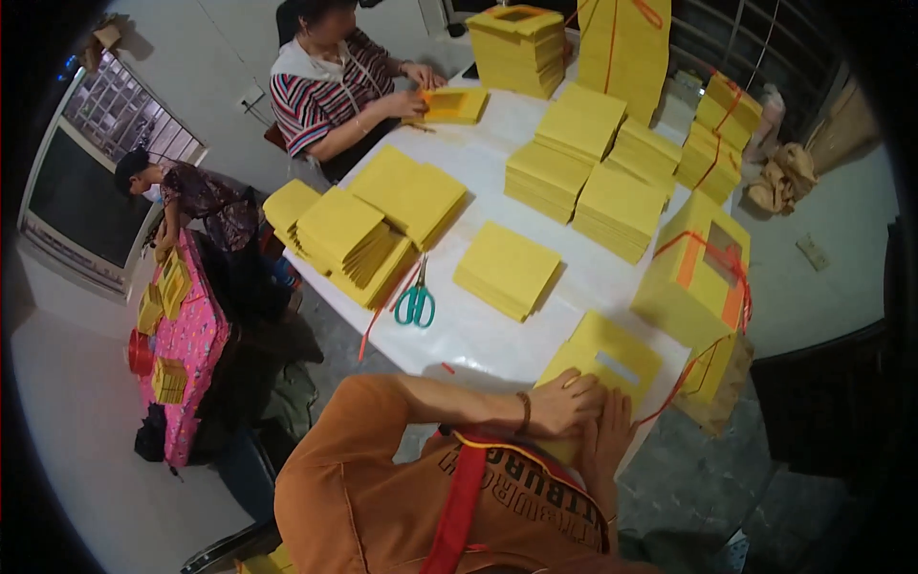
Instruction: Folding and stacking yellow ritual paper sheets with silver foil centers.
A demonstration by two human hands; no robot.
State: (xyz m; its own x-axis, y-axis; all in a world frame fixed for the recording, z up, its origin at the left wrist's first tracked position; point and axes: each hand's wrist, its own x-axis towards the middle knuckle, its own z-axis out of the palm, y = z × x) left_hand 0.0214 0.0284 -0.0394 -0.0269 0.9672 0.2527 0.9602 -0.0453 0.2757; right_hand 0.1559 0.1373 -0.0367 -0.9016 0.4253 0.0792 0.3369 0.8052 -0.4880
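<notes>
In front of me at the table's near edge lies a yellow paper piece (pixel 588 344) with a pale grey strip on it. My left hand (pixel 566 402) presses down on it, fingers bent and close together. Whether something small is pinched under those fingers is hidden. My right hand (pixel 609 435) lies against the left one, its fingers stretched out along the right side of the paper. Scissors (pixel 415 304) with teal handles rest to the left, beside a low stack of yellow paper pieces (pixel 507 268).
Yellow stacks (pixel 406 196) stand left on the white table (pixel 411 349), with more (pixel 598 163) at the back. Right of my hands is a bundle (pixel 698 273) tied with red ribbon. A co-worker (pixel 330 86) sits across; another (pixel 210 201) bends over a pink-covered table (pixel 196 335).
</notes>
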